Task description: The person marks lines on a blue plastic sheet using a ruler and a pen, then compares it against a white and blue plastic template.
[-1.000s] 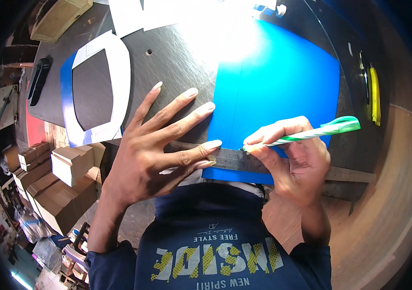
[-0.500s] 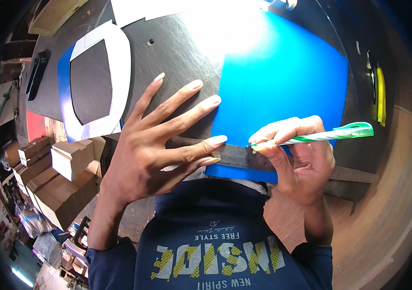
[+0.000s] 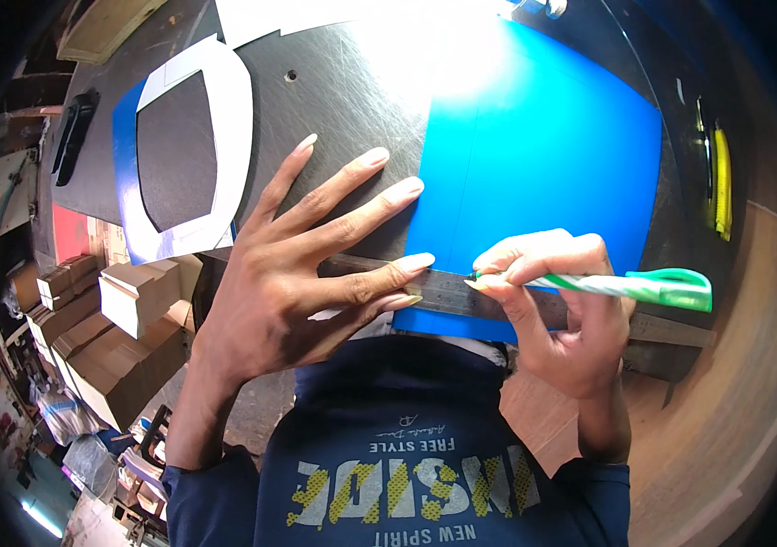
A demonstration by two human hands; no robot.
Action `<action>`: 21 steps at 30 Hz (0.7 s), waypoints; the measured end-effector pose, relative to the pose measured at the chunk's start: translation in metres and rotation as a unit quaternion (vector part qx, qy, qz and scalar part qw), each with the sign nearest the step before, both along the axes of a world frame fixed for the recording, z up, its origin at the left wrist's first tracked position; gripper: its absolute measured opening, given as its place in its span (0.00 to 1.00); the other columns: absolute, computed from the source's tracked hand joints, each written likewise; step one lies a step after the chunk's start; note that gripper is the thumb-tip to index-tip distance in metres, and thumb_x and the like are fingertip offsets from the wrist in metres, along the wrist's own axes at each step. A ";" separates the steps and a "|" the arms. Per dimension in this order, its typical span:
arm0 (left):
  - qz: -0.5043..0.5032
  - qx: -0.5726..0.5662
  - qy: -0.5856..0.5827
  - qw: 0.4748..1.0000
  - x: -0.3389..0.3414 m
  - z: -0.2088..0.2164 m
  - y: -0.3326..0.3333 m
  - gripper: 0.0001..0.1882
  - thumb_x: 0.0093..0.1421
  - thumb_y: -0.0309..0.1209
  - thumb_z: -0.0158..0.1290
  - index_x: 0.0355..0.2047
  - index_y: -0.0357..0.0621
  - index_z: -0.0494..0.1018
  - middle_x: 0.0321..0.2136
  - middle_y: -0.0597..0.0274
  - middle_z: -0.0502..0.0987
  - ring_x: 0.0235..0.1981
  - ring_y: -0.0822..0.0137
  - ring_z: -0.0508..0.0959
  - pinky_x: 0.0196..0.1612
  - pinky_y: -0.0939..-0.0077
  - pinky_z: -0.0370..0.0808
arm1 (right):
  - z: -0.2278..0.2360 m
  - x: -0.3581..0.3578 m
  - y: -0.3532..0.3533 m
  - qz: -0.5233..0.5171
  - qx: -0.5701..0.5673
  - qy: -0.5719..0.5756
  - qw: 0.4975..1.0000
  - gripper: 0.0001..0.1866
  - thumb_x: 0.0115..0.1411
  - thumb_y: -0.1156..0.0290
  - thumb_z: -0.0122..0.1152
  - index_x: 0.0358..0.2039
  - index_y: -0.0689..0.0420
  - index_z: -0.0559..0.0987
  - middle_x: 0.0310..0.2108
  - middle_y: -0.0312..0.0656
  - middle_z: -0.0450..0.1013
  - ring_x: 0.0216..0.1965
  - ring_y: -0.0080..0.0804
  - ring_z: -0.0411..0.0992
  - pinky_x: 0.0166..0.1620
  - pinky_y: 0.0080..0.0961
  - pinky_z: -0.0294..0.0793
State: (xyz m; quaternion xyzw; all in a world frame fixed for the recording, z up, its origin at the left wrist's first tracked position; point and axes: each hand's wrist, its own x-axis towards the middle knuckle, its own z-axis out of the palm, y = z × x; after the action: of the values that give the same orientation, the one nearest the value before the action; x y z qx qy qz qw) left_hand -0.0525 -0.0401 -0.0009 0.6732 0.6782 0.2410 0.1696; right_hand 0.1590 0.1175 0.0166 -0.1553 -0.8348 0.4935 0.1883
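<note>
A blue sheet (image 3: 543,146) lies on the dark table with a metal ruler (image 3: 475,296) across its near edge. My left hand (image 3: 284,283) is spread, its thumb and index finger pressing on the ruler's left part while the other fingers reach over the table toward the sheet's left edge. A green and white pen (image 3: 612,284) is pinched in my right hand (image 3: 575,333), its tip at the ruler's far edge on the sheet. Faint straight lines run along the sheet. My right hand covers some of the ruler.
A white and blue cut-out frame (image 3: 235,150) lies at the left, beyond it a black object (image 3: 72,137). White sheets (image 3: 247,18) rest at the far side. A yellow cutter (image 3: 722,182) lies at the right edge. Cardboard boxes (image 3: 119,351) stand below left. Glare whitens the far middle.
The pen's capped end has swung down toward me, and its tip remains by the ruler's edge. My left hand stays spread on the ruler. The whole view has shifted slightly.
</note>
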 end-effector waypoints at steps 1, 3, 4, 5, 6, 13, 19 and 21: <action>-0.002 0.003 0.002 1.000 0.000 0.001 0.000 0.20 0.50 0.47 0.70 0.46 0.80 0.84 0.62 0.65 0.77 0.69 0.54 0.68 0.74 0.39 0.51 | 0.002 -0.001 0.000 0.000 0.001 0.002 1.000 0.12 0.61 0.84 0.68 0.40 0.63 0.73 0.34 0.51 0.79 0.39 0.36 0.81 0.44 0.30 0.82; -0.003 -0.001 0.000 1.000 -0.001 0.002 -0.001 0.21 0.51 0.46 0.70 0.47 0.80 0.84 0.62 0.65 0.76 0.70 0.54 0.68 0.75 0.39 0.51 | 0.005 -0.003 0.000 0.033 0.059 0.000 0.998 0.12 0.60 0.85 0.69 0.39 0.63 0.74 0.34 0.51 0.80 0.40 0.35 0.82 0.45 0.29 0.82; -0.004 -0.006 -0.004 1.000 -0.001 0.004 -0.002 0.21 0.51 0.46 0.70 0.48 0.80 0.83 0.63 0.65 0.76 0.70 0.53 0.67 0.75 0.39 0.51 | 0.007 -0.004 -0.002 0.027 0.069 -0.007 0.997 0.11 0.60 0.86 0.68 0.39 0.63 0.74 0.34 0.49 0.80 0.41 0.35 0.81 0.44 0.29 0.82; -0.003 -0.003 -0.001 1.000 0.000 0.004 -0.003 0.21 0.51 0.46 0.70 0.48 0.80 0.83 0.63 0.65 0.76 0.70 0.53 0.67 0.75 0.39 0.51 | 0.006 -0.002 0.000 0.027 0.072 -0.004 0.997 0.11 0.60 0.86 0.68 0.39 0.63 0.74 0.34 0.49 0.80 0.41 0.35 0.81 0.44 0.29 0.82; 0.001 -0.007 0.002 1.000 0.000 0.004 -0.004 0.22 0.52 0.45 0.69 0.49 0.80 0.83 0.63 0.64 0.75 0.70 0.53 0.67 0.75 0.39 0.50 | 0.002 0.000 0.003 0.006 0.036 -0.009 0.999 0.12 0.60 0.87 0.67 0.40 0.62 0.74 0.34 0.49 0.80 0.41 0.35 0.81 0.44 0.29 0.82; 0.040 0.164 -0.156 0.973 0.068 0.024 -0.051 0.13 0.54 0.37 0.71 0.40 0.54 0.87 0.49 0.58 0.84 0.54 0.59 0.81 0.57 0.57 0.76 | 0.040 0.088 0.039 -0.195 -0.053 0.095 0.975 0.17 0.79 0.66 0.35 0.40 0.63 0.72 0.44 0.58 0.73 0.45 0.42 0.78 0.49 0.35 0.81; 0.300 -0.132 -0.672 0.664 0.127 -0.022 -0.021 0.13 0.63 0.34 0.65 0.39 0.34 0.85 0.34 0.59 0.86 0.33 0.72 0.83 0.38 0.74 0.81 | 0.065 0.165 0.065 -0.157 0.289 -0.315 0.890 0.29 0.40 0.65 0.85 0.43 0.56 0.81 0.45 0.42 0.75 0.45 0.41 0.71 0.53 0.38 0.69; 0.338 -0.131 -0.636 0.681 0.128 -0.027 -0.021 0.16 0.64 0.36 0.65 0.41 0.32 0.84 0.34 0.56 0.86 0.32 0.71 0.83 0.38 0.74 0.81 | 0.055 0.176 0.062 -0.178 0.272 -0.291 0.900 0.25 0.38 0.65 0.86 0.35 0.56 0.80 0.40 0.41 0.74 0.43 0.40 0.69 0.50 0.40 0.69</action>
State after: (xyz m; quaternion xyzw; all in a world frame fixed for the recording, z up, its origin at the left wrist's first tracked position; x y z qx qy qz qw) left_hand 0.0753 -0.0611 -0.0280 0.0536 0.6134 0.5606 0.5537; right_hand 0.3351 0.1797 0.0721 -0.3808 -0.9125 0.1387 0.0560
